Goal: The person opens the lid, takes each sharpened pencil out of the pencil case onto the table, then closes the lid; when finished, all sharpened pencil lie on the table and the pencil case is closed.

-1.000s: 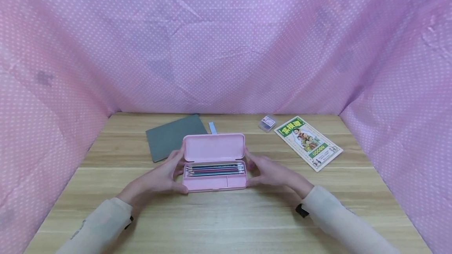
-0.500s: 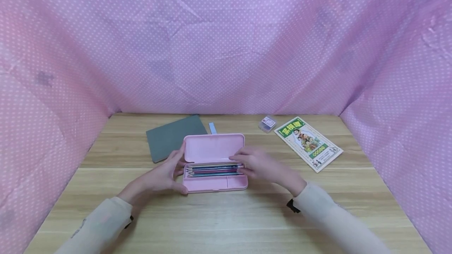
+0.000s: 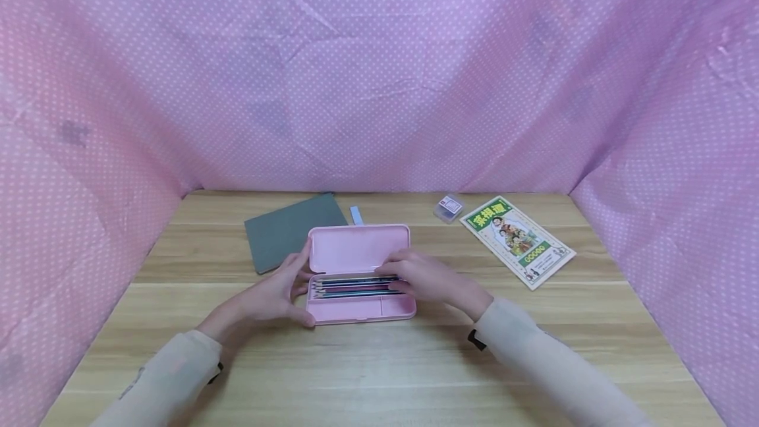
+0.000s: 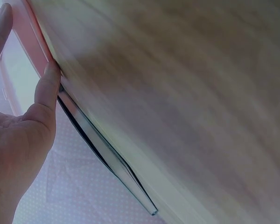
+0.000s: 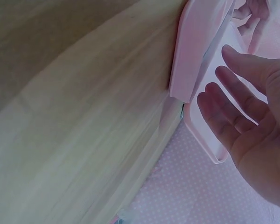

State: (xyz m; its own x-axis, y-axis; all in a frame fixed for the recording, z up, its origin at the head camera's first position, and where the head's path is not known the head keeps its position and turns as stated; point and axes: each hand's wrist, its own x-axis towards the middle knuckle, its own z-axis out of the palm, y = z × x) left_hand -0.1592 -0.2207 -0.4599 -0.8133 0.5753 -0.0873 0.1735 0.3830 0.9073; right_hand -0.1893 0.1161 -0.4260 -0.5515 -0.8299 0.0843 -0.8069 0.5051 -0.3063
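A pink pencil case [image 3: 360, 310] stands on the wooden table with its lid [image 3: 350, 250] raised. Several pencils [image 3: 350, 287] lie side by side in its rear compartment, tips to the left. My left hand [image 3: 269, 295] holds the case's left end, thumb at the front corner and fingers at the lid side. In the left wrist view a fingertip of the left hand [image 4: 23, 140] is against the pink edge. My right hand [image 3: 429, 279] reaches over the right part of the case, fingertips at the pencils' blunt ends. The right wrist view shows the right hand's [image 5: 252, 112] fingers spread and slightly bent.
A grey-green notebook [image 3: 287, 232] lies behind the case at left, and a light blue strip [image 3: 356, 215] pokes out behind the lid. To the right are a small clear box [image 3: 448, 208] and an illustrated booklet [image 3: 518, 241]. Pink dotted cloth [image 3: 379, 84] encloses the table.
My right hand has left the case's right end and moved left and inward over the pencils. The left hand stays at the left end.
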